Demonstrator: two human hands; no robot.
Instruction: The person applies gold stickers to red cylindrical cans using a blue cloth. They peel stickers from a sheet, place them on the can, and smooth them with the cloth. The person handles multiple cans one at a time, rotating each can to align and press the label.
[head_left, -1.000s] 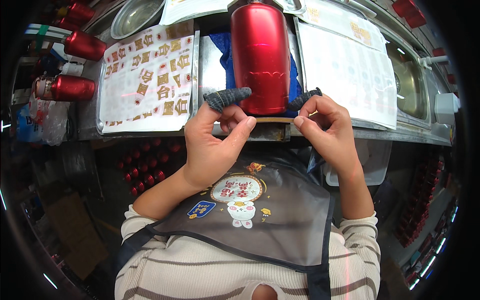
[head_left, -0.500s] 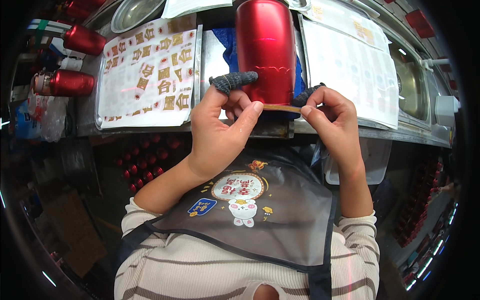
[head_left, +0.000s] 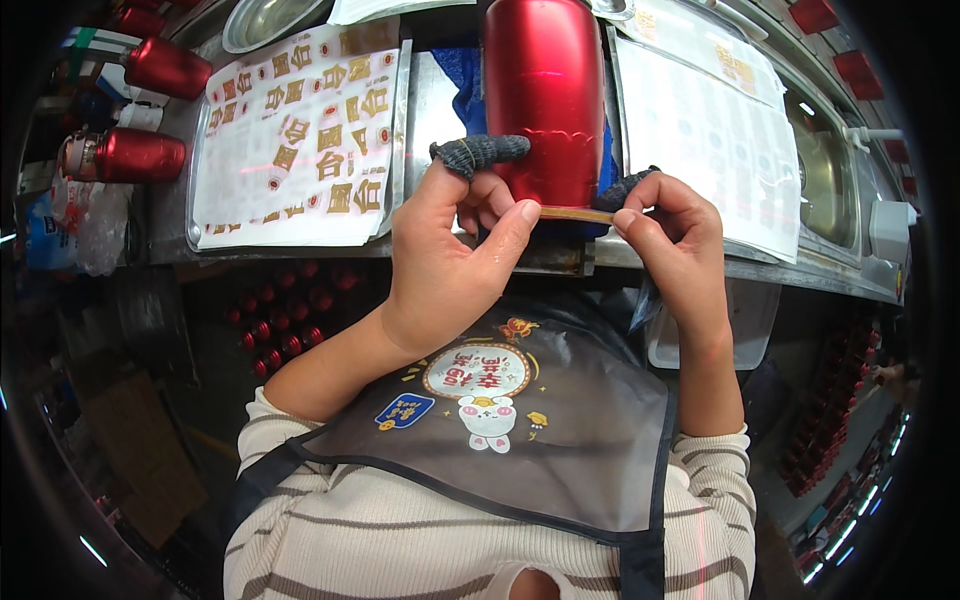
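A large glossy red bottle (head_left: 546, 100) lies on a blue cloth (head_left: 462, 85), its near end toward me. Across that end runs a thin gold-brown strip (head_left: 577, 213), flat against the edge. My left hand (head_left: 455, 245) pinches the strip's left end between thumb and fingers. Its index finger wears a dark knit finger cover (head_left: 482, 153) and rests against the bottle's side. At the other end, my right hand (head_left: 680, 240) pinches the strip with thumb and index finger, the latter in a similar dark cover (head_left: 627, 187).
A tray with a sheet of gold and red decals (head_left: 290, 140) lies left, and paler decal sheets (head_left: 700, 150) lie right. Beyond them is a metal basin (head_left: 822, 165). Smaller red bottles (head_left: 140, 155) stand at far left, and a metal bowl (head_left: 270, 22) sits behind.
The bottle and both hands have shifted slightly right in the picture, the left hand most clearly. Both hands keep their pinch on the strip.
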